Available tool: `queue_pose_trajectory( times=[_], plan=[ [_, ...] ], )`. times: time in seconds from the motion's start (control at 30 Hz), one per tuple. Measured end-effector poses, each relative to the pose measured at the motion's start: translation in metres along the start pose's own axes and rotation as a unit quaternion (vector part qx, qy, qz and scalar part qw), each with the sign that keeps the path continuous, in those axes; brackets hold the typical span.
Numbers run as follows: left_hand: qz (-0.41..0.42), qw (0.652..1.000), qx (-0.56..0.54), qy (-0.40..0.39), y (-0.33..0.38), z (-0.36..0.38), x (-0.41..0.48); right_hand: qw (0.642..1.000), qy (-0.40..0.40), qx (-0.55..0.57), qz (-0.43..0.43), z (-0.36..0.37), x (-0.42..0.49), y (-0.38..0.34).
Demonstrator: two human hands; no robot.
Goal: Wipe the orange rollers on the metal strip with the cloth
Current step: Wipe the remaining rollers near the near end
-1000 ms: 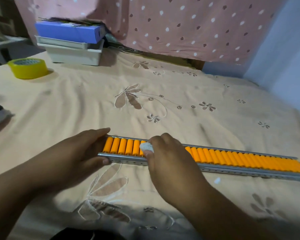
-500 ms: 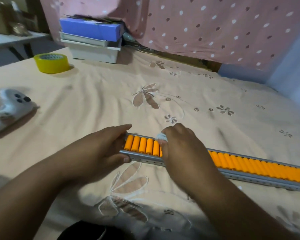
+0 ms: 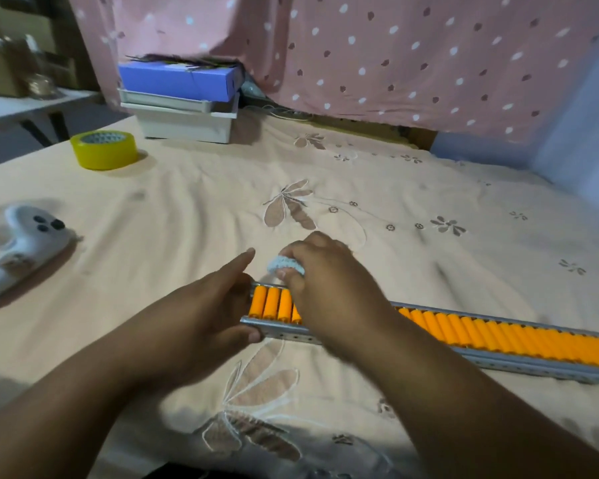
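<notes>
While my left hand clamps the near-left end of the metal strip, thumb pressed against its front rail and fingers curled over the end, with the forefinger stretched out past the far rail, my right hand sits on top of the orange rollers close beside it. My right fingers are pinched together on the cloth, a small pale wad that pokes out from under my fingertips at the far edge of the strip, just beyond the first few rollers. Whether the cloth touches a roller at this instant I cannot tell, since my own hand covers the spot.

Between my two hands three or four rollers show bare, standing side by side across the strip. My right hand hides the next stretch, and past my wrist the row of rollers runs on unbroken to the right edge of view. The strip lies flat on the peach bedsheet, slanting slightly toward me as it goes right; its front rail shows a line of small holes.

Well apart on the sheet, to my left, lies a white controller with dark buttons. Farther back sits a roll of yellow tape, and behind it a blue box rests on stacked white boxes against the dotted pink curtain.
</notes>
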State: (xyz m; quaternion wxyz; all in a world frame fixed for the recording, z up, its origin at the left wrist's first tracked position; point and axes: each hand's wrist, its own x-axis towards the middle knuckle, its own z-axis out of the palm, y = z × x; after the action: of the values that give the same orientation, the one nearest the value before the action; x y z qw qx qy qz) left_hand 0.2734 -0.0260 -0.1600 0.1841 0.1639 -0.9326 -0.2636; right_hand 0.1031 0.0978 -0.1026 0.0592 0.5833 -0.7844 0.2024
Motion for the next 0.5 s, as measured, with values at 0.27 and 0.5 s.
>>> queue_pose_trajectory(
  times=[0.27,0.5],
  plan=[
    [0.072,0.995,-0.068,0.021,0.005,0.003,0.000,0.995,-0.043,-0.012,-0.089,0.007,-0.018,-0.039],
    [0.064,0.997,-0.042,0.024,0.008,0.000,-0.003,0.977,-0.155,0.146,0.006,-0.014,-0.022,-0.035]
  ],
)
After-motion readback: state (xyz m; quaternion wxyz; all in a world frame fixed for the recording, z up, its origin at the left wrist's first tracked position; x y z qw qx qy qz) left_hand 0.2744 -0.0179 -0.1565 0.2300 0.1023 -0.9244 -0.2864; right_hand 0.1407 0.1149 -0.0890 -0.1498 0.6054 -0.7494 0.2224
